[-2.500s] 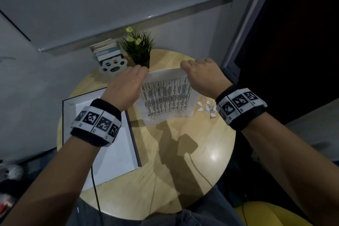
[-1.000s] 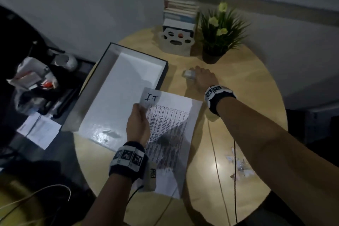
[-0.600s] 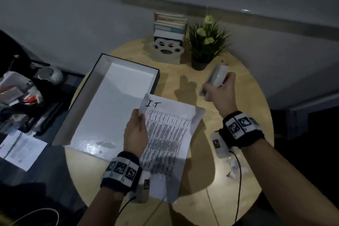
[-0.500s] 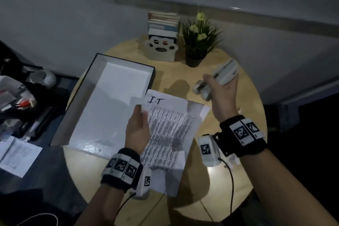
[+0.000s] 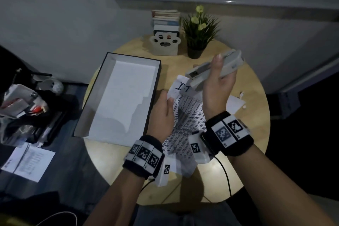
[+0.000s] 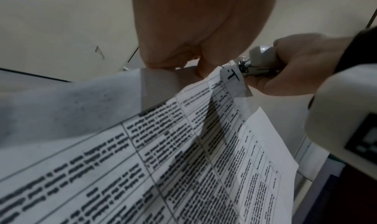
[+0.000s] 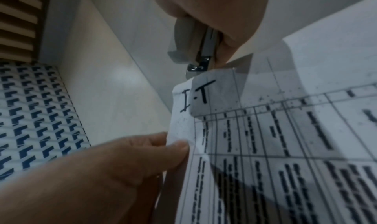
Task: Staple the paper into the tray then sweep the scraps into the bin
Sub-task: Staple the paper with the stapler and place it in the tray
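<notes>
Because the corner has to reach the stapler's mouth, the left hand (image 5: pixel 161 113) pinches the printed white paper sheets (image 5: pixel 185 115) by their upper edge and lifts them off the round wooden counter (image 5: pixel 253 134), just beside the open black-walled tray (image 5: pixel 156 86) — the right hand (image 5: pixel 218 82), palm up, is curled around the pale grey stapler (image 5: pixel 214 69).

Left wrist: thumb and forefinger pinch the edge; the stapler's metal nose meets the handwritten corner.

Right wrist: the nose touches that corner — whether the paper sits inside, I cannot tell.
</notes>
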`<state>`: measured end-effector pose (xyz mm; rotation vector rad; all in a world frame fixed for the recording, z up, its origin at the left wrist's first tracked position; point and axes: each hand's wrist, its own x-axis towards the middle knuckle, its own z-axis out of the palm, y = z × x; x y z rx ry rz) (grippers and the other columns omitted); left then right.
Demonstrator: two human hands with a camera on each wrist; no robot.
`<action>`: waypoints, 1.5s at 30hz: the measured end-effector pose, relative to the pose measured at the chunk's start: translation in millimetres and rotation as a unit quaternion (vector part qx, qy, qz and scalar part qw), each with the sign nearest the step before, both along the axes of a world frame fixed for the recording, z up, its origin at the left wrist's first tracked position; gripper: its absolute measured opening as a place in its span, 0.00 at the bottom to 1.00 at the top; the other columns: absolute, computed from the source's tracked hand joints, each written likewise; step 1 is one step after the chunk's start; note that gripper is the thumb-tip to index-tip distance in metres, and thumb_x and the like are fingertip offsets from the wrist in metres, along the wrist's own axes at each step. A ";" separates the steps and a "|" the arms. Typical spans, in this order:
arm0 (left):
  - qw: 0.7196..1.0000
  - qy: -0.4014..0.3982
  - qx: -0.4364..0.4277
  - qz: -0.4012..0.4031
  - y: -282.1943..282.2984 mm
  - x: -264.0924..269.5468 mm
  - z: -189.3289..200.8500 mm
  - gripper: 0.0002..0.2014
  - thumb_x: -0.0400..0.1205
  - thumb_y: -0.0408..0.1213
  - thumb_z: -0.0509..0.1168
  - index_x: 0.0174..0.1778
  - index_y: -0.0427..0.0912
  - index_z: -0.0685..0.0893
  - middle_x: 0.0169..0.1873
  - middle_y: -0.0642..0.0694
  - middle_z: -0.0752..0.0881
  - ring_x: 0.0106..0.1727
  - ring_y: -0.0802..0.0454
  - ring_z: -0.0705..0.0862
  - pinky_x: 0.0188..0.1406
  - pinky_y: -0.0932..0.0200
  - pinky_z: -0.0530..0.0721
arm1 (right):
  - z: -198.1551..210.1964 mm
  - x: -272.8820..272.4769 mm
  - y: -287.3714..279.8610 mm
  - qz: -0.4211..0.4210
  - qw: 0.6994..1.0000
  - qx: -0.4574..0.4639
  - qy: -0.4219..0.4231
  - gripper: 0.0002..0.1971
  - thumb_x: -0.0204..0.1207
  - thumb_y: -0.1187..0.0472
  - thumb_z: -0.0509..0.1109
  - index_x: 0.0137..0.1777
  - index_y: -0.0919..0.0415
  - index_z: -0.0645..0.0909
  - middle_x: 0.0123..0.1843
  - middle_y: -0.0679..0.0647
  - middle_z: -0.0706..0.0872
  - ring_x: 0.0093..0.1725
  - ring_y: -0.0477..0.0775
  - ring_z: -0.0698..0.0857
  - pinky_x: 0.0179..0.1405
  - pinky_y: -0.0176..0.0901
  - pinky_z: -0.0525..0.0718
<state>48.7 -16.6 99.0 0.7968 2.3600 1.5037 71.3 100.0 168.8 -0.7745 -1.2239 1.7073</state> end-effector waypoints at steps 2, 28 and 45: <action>1.000 0.007 -0.001 -0.003 -0.5 1.3 2.0 0.10 0.87 0.38 0.50 0.57 0.39 0.74 0.36 0.58 0.78 0.36 0.65 0.77 0.35 0.63 0.73 | -0.6 2.1 -2.6 -0.008 1.000 0.013 -0.001 0.24 0.77 0.51 0.64 0.64 0.70 0.70 0.45 0.59 0.81 0.49 0.68 0.85 0.51 0.56 0.88; 0.997 0.059 -0.020 -0.040 6.7 19.3 7.7 0.12 0.87 0.42 0.47 0.56 0.40 0.71 0.37 0.41 0.80 0.36 0.44 0.79 0.36 0.46 0.79 | -6.3 -5.4 7.7 -0.027 0.995 0.077 -0.063 0.08 0.81 0.56 0.63 0.46 0.60 0.76 0.34 0.47 0.79 0.39 0.47 0.80 0.43 0.44 0.79; 0.999 0.037 -0.021 -0.013 20.9 18.7 -1.9 0.10 0.86 0.41 0.49 0.59 0.44 0.71 0.41 0.43 0.83 0.40 0.47 0.83 0.39 0.53 0.79 | -11.3 -16.0 25.3 0.018 0.993 0.085 -0.078 0.04 0.80 0.56 0.65 0.50 0.55 0.75 0.42 0.48 0.81 0.43 0.43 0.81 0.48 0.34 0.79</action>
